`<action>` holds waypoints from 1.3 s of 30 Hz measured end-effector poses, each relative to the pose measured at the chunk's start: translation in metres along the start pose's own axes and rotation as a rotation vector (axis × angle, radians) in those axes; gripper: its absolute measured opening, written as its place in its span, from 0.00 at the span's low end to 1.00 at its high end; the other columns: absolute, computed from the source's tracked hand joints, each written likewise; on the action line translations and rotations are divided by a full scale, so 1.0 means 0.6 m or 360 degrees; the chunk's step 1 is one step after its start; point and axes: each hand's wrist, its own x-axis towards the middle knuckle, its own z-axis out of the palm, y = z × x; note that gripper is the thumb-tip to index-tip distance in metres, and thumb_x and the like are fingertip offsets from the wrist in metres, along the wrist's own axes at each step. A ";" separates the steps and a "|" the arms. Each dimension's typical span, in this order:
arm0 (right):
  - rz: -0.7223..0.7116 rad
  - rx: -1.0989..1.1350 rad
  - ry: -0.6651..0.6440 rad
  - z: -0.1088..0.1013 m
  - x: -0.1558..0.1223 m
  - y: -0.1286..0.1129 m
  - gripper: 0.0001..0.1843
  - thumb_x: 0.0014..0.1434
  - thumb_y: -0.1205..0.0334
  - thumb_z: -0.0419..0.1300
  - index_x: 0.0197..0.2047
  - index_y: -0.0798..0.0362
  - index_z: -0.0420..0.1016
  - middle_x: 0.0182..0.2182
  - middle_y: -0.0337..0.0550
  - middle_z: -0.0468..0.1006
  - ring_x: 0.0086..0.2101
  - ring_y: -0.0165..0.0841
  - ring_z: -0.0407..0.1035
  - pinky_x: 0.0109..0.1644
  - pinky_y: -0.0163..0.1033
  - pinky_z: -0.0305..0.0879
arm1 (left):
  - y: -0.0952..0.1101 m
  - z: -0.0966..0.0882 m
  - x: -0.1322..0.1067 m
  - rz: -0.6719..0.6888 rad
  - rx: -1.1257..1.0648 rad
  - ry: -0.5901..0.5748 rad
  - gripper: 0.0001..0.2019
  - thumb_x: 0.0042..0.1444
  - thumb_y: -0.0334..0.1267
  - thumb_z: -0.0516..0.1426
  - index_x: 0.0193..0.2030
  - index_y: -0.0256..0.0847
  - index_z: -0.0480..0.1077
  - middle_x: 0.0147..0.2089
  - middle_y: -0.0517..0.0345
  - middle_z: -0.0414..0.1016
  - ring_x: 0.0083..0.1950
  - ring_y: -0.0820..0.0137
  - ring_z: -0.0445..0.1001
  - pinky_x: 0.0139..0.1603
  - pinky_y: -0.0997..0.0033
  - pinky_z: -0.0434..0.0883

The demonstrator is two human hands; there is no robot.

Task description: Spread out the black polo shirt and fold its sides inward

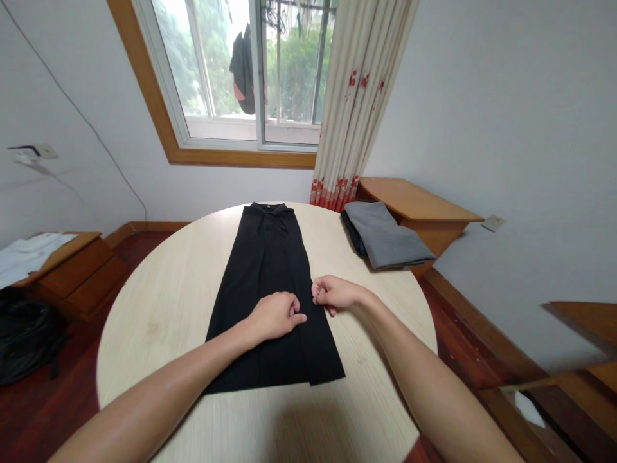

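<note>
A pair of black trousers (pixel 265 270) lies folded lengthwise on the round light-wood table (pixel 164 302), waistband at the far side. My left hand (pixel 276 315) rests on the cloth near the right edge, fingers curled and pinched on the fabric. My right hand (pixel 332 292) is at that same right edge, fingers closed in a pinch on the trousers' edge. The two hands are a few centimetres apart.
A folded grey garment (pixel 388 238) over a dark one lies at the table's far right. A wooden side table (pixel 414 202) stands by the curtain (pixel 357 109). A low cabinet with papers (pixel 53 257) and a black bag (pixel 24 341) are at the left.
</note>
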 end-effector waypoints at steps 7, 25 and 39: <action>0.0043 0.0030 -0.0015 0.002 -0.002 -0.003 0.06 0.58 0.72 0.56 0.35 0.54 0.61 0.16 0.29 0.71 0.12 0.22 0.63 0.17 0.24 0.52 | -0.019 0.005 0.012 -0.0060 -0.0962 -0.0163 0.08 0.59 0.41 0.56 0.33 0.42 0.61 0.24 0.64 0.72 0.26 0.71 0.74 0.27 0.75 0.68; -0.0089 -0.0299 -0.0040 0.008 -0.009 -0.003 0.19 0.50 0.62 0.71 0.40 0.53 0.65 0.15 0.26 0.65 0.15 0.24 0.60 0.21 0.28 0.52 | -0.034 -0.034 0.003 -0.0279 -0.0731 -0.0650 0.16 0.58 0.38 0.57 0.52 0.35 0.68 0.21 0.66 0.70 0.19 0.70 0.72 0.21 0.74 0.67; -0.0277 -0.0794 0.0477 0.013 -0.003 -0.010 0.14 0.53 0.56 0.70 0.37 0.54 0.74 0.29 0.37 0.75 0.27 0.26 0.64 0.31 0.32 0.51 | -0.046 -0.041 0.008 -0.0028 0.0330 -0.0001 0.14 0.57 0.44 0.62 0.50 0.46 0.75 0.37 0.59 0.80 0.39 0.64 0.78 0.32 0.71 0.62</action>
